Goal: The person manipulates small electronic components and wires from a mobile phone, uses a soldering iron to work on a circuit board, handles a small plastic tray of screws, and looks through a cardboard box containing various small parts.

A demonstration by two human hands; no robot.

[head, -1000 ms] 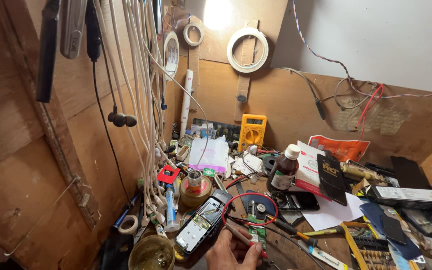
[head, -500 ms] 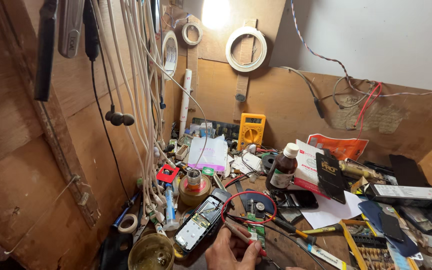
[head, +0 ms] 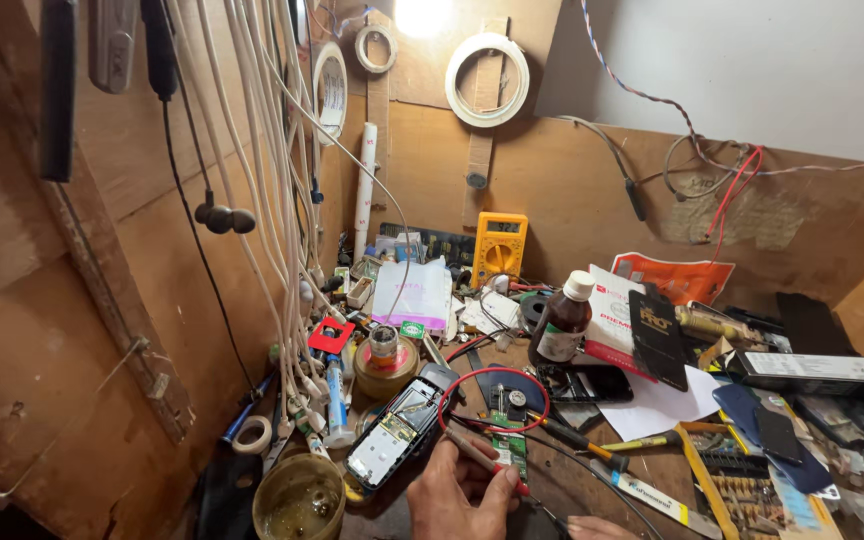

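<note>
My left hand [head: 462, 495] is at the bottom middle, its fingers closed on a red probe [head: 480, 458] with a red lead looping above it. The probe tip rests by a small green circuit board [head: 508, 448] on the bench. Just left of the hand lies an opened phone [head: 392, 440], tilted, with its insides showing. Only a sliver of my right hand [head: 592, 527] shows at the bottom edge, next to a thin black lead; what it holds is hidden.
A yellow multimeter [head: 499, 247] leans on the back wall. A brown bottle [head: 560, 322], a black phone [head: 592, 381], a yellow-handled screwdriver [head: 642, 440], a tin of flux [head: 299, 497], tape rolls and hanging white cables [head: 272, 200] crowd the bench and left wall.
The view has shifted very slightly. My left hand stays on the red probe at the green board with only small finger movement.
</note>
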